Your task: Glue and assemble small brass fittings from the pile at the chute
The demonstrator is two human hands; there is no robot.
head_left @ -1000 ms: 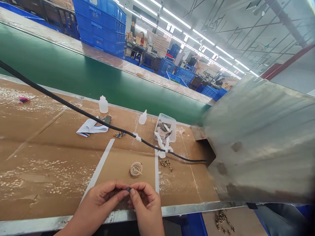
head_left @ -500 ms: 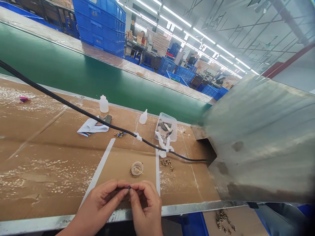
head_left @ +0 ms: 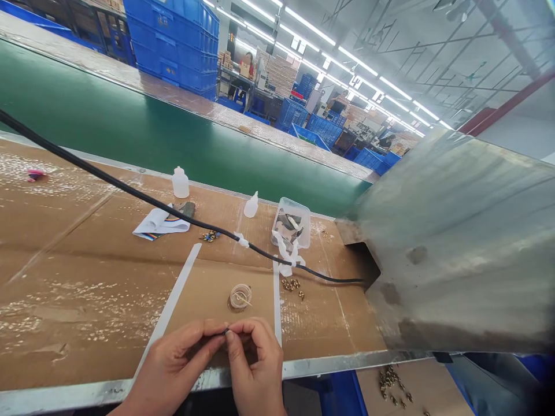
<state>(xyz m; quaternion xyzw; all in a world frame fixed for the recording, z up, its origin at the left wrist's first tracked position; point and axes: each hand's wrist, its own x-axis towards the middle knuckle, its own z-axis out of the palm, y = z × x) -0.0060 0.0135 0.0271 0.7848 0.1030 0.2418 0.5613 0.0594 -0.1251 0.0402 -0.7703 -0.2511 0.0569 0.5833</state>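
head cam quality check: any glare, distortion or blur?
Head view: the ceiling light strips blow out white; speckled glare on the taped cardboard worktop; wide-angle bending tilts the green conveyor belt; the grey metal panel at right looks smeared. The left hand and right hand are sharp, but the tiny part pinched between them is too small to resolve.

Single head view, looking forward and down across workbench [head_left: 87,300]; hands [head_left: 225,358] near bottom edge.

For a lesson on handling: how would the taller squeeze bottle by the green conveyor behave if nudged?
The taller squeeze bottle stands upright on cardboard; translucent plastic suggests it is light, so it would probably slide or tip. Its round body may roll once down.
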